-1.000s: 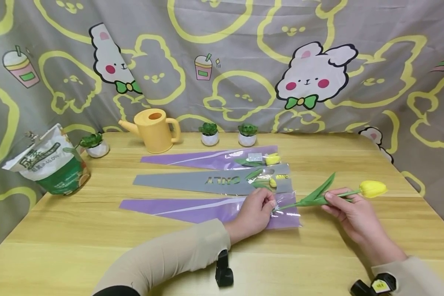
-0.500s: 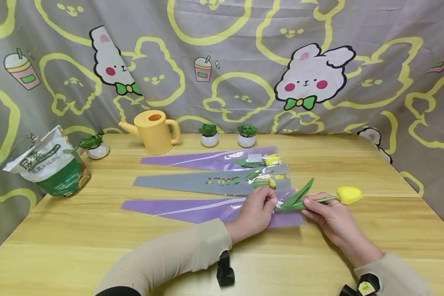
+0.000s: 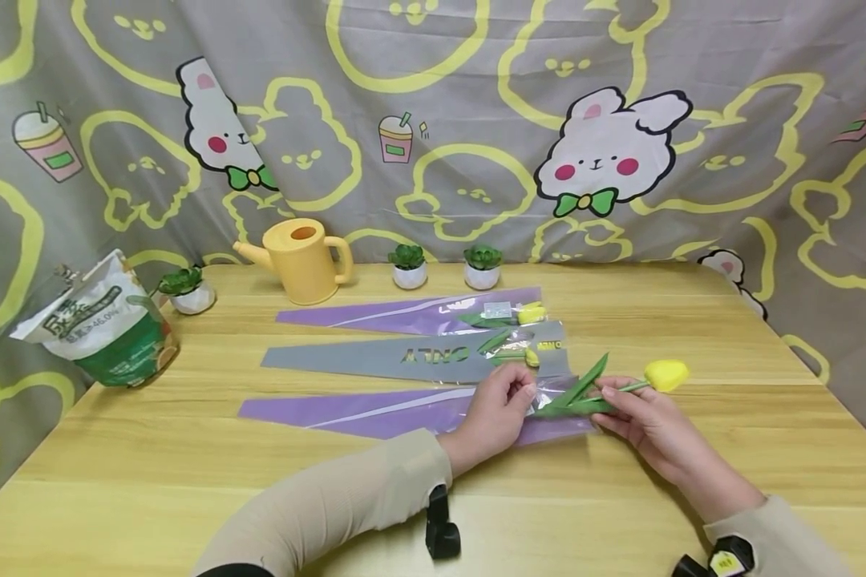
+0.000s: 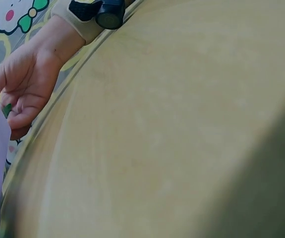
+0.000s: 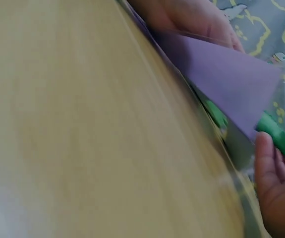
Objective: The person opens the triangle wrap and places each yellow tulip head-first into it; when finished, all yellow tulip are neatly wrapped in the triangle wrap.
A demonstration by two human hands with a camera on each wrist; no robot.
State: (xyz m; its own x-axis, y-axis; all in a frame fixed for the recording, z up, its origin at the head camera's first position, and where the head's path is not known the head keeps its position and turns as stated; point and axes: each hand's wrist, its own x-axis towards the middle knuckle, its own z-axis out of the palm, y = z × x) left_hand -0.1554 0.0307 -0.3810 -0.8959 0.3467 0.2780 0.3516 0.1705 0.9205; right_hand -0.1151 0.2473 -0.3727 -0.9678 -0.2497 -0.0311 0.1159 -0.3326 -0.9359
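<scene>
A yellow tulip (image 3: 666,374) with green leaves is held by my right hand (image 3: 653,429), fingers and thumb around its stem and leaves. The bloom sticks out to the right. Its lower leaves reach into the wide, clear end of the nearest purple flower sleeve (image 3: 375,413); the stem's tip is hidden. At that end my left hand (image 3: 498,409) pinches the film between thumb and curled fingers. In the right wrist view the purple sleeve (image 5: 226,74) bulges upward, with a green leaf (image 5: 280,139) at my right fingers. The left wrist view shows my right palm (image 4: 28,89) beside the sleeve.
Behind lie a grey sleeve (image 3: 354,359) and another purple sleeve (image 3: 375,312), each with a yellow tulip. Farther back stand a yellow watering can (image 3: 303,264) and small potted succulents (image 3: 410,276). A white and green bag (image 3: 115,336) is at the table's left edge.
My right hand has moved left with the tulip, bringing its leaves into the mouth of the nearest purple sleeve. My left hand has stayed at about the same place.
</scene>
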